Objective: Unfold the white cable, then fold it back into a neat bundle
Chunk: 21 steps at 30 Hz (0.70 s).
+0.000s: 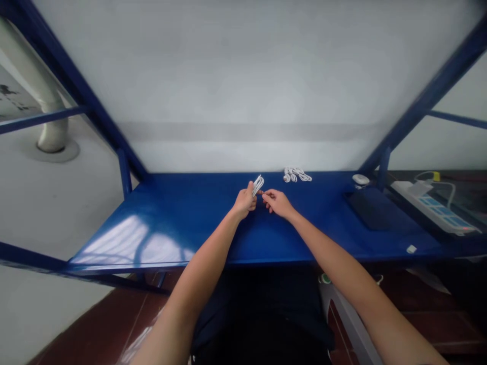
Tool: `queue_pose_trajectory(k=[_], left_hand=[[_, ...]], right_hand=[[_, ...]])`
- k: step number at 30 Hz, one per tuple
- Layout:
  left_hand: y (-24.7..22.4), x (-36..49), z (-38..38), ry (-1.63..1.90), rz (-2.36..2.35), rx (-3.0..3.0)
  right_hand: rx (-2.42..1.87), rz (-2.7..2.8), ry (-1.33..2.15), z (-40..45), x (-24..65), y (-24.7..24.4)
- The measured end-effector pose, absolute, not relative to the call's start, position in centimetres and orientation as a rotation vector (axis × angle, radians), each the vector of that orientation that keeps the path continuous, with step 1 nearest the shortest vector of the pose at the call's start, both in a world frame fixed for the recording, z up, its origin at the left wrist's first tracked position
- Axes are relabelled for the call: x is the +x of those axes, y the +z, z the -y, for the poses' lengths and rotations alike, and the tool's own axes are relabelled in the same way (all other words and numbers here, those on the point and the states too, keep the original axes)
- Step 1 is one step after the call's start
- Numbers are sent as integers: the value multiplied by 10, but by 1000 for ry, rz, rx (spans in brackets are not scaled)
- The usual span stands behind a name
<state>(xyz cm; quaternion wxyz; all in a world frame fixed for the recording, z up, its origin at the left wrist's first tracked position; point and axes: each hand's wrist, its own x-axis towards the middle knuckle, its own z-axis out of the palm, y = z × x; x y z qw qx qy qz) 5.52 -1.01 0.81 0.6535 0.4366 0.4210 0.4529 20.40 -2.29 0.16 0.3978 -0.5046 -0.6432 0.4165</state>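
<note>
Above the blue table [182, 203], my left hand [244, 201] is closed around a folded white cable [258, 185], whose looped top sticks up past the thumb. Just to the right, my right hand [277, 202] pinches something small and dark close to the bundle; it is too small to name. The two hands are nearly touching. Farther back on the table, right of my hands, lie several coiled white cables [297, 175] in a row against the wall.
On the right are a round white object [360, 180], a dark flat object [368, 210], a small white piece [411, 249] and a white power strip [437, 209] with a plugged-in cable. Blue frame posts [125, 172] flank the table.
</note>
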Motion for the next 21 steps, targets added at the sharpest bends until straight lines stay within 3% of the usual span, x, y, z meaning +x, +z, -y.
queue_pose_trajectory(k=[7,16,21], left_hand=[[6,60,11,1010,-1007,1055],[3,63,12,1003,-1051,1102],[-1,64,11,988,-1100,1193]], right_hand=[[-1226,1581,946,16,205,-9],[-1116,1850,362,18,207,-14],[-1069,1901,343,21,206,-11]])
